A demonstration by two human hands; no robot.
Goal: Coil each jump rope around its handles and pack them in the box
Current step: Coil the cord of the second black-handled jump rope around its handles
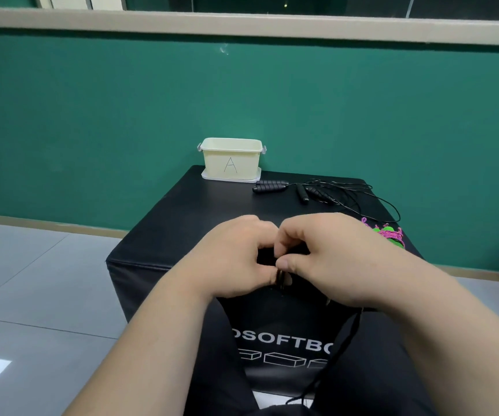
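A black block (182, 220) stands on the grey floor (32, 280) by a green wall (92, 100), and all the things lie on its top. Near the front edge, about the middle, the left hand (236, 256) and the right hand (326, 256) meet over a pair of black handles (281, 277). The fingers of both hands are curled in, and both hands hold the handles — the right thumb (287, 262) presses on them from above, with the left fingers close beside it. Most of the handles hide under the hands, so I cannot tell how they lie. A black cord (344, 340) hangs from under the right hand down the front side of the block, past white letters (281, 340). The box (231, 160) is pale yellow with an A on it; it stands open at the far edge, near the far left corner, on a white lid (230, 177). Just right of the box lie two fat handles (269, 186), side by side and touching. Next to them lie two thin handles (308, 193), and thin cords (359, 196) spread in a loose tangle toward the far right corner. A pink rope (389, 234) is wound round green handles (388, 229) — it lies at the right edge, near the right hand.
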